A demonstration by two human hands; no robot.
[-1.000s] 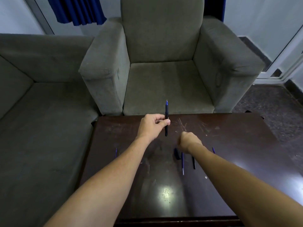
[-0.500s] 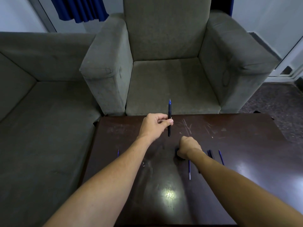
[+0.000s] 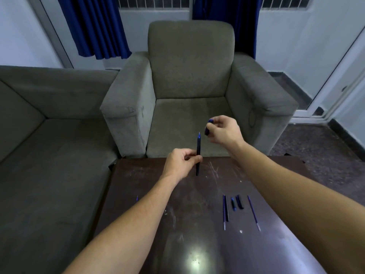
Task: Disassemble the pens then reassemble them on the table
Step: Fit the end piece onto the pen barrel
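My left hand [image 3: 182,162] pinches a dark pen body [image 3: 198,147] upright above the far edge of the dark wooden table [image 3: 150,224], blue tip pointing up. My right hand [image 3: 224,130] is raised above and to the right of it, closed on a blue pen cap [image 3: 208,128]. On the table near my right forearm lie loose pen parts: a thin refill with a dark barrel beside it [image 3: 225,209], two short caps [image 3: 237,202] and another refill [image 3: 253,212]. A small blue piece [image 3: 137,198] shows beside my left forearm.
A grey armchair [image 3: 189,95] stands right behind the table. A grey sofa [image 3: 49,135] runs along the left. Blue curtains [image 3: 94,26] hang at the back, and dark floor [image 3: 325,147] shows to the right.
My right hand has lifted off the table with a pen cap and risen up beside the pen tip. The camera has tilted upward. My left hand still holds the pen upright.
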